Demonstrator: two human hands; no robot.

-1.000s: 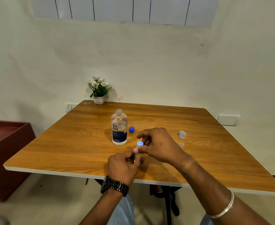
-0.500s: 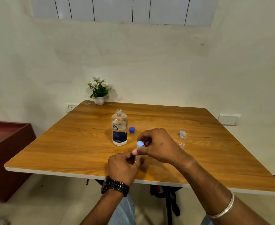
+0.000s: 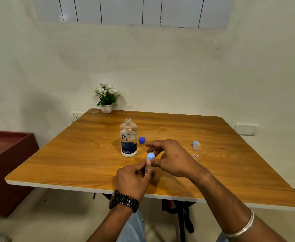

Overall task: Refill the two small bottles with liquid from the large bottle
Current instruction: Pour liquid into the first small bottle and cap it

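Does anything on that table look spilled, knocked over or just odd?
No spill shows. The large bottle stands open, its dark blue cap lying loose beside it. The far small bottle is also uncapped, its light blue cap just behind it.

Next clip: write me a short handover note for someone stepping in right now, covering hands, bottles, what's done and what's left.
Left hand grips the near small bottle upright on the table.
Right hand pinches its light blue cap.
Large bottle stands open, its dark blue cap lying beside it.
Second small bottle stands to the right, mouth open, its cap just behind it.
Fill levels cannot be told.
Left: settle the near cap, check the second bottle, recap everything.
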